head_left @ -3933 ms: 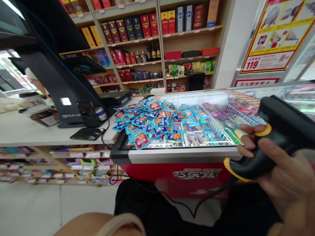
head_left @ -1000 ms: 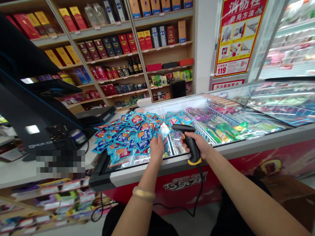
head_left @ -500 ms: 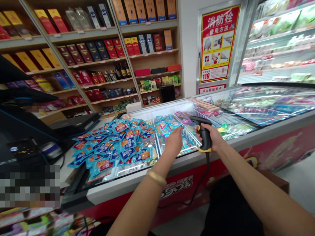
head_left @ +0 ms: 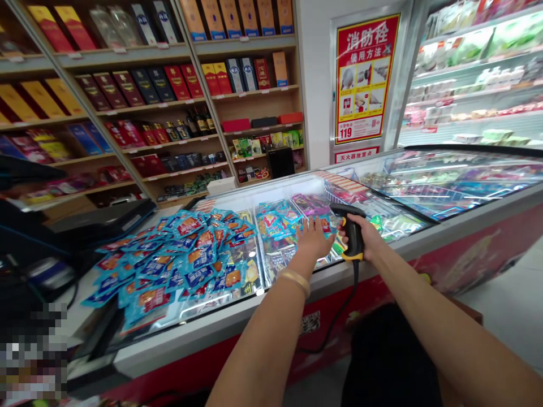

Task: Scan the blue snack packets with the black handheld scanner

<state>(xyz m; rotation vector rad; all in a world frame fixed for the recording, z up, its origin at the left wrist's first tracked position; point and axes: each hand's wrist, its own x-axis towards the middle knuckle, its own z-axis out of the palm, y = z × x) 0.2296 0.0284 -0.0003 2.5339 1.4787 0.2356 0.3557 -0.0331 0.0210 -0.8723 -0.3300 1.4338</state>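
My right hand (head_left: 370, 236) is wrapped round the grip of a black and yellow barcode scanner (head_left: 353, 233), whose head points left and whose cable hangs down in front of the chest freezer (head_left: 271, 297). My left hand (head_left: 313, 242), with a bangle at the wrist, is spread palm down over the freezer top, left of the scanner. A small blue and red snack packet (head_left: 326, 225) shows just past its fingers; I cannot tell if they touch. Left of this hand, a large heap of blue snack packets (head_left: 199, 251) covers the glass. Flatter blue packets (head_left: 275, 219) lie nearer.
Behind the freezer stand shelves (head_left: 254, 97) with boxed bottles and snacks. A dark counter machine (head_left: 106, 221) is at the left. On the wall hangs a red and yellow poster (head_left: 365, 79), with a lit fridge display (head_left: 479, 85) to its right.
My left hand has gone from closed to spread fingers and moved slightly right. The scanner stays in my right hand. The view has shifted, so the packet heap appears further left.
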